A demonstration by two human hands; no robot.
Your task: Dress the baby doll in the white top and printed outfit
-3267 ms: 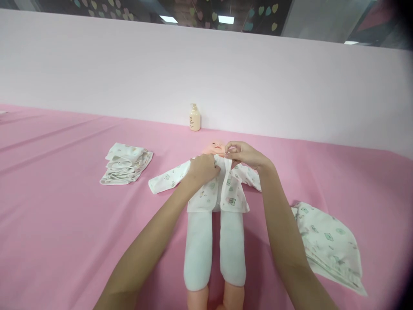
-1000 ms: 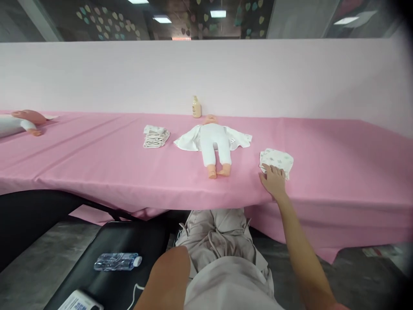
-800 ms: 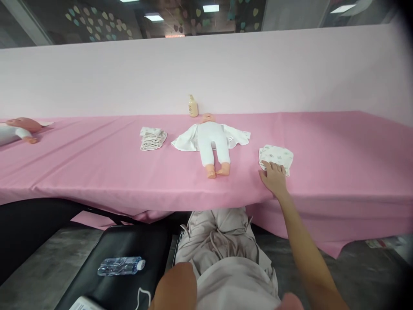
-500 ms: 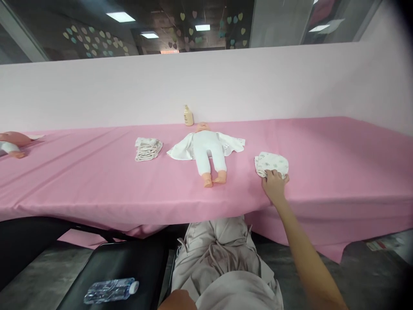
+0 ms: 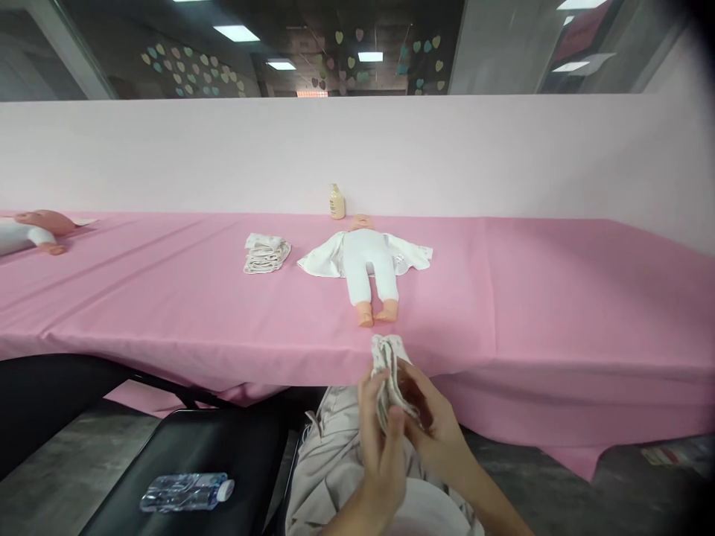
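A folded white patterned cloth (image 5: 386,356) is held above my lap, just in front of the table edge. My left hand (image 5: 380,432) grips its left side, fingers closed on the layers. From the right, my right hand (image 5: 430,417) holds the same cloth, with part of its fingers hidden behind it. Beyond my hands a baby doll (image 5: 366,257) in white lies on its back, feet toward me. Under the doll a white garment (image 5: 324,257) is spread, its sides out to the left and right.
A stack of folded cloths (image 5: 267,254) lies left of the doll on the pink tablecloth (image 5: 167,298). Behind the doll stands a pump bottle (image 5: 337,202). Another doll (image 5: 39,231) is at the far left. A plastic bottle (image 5: 184,492) rests on the black chair (image 5: 223,439).
My right hand has lifted the folded cloth off the table's right side and brought it in front of me. My left hand has risen from my lap and taken hold of it too.
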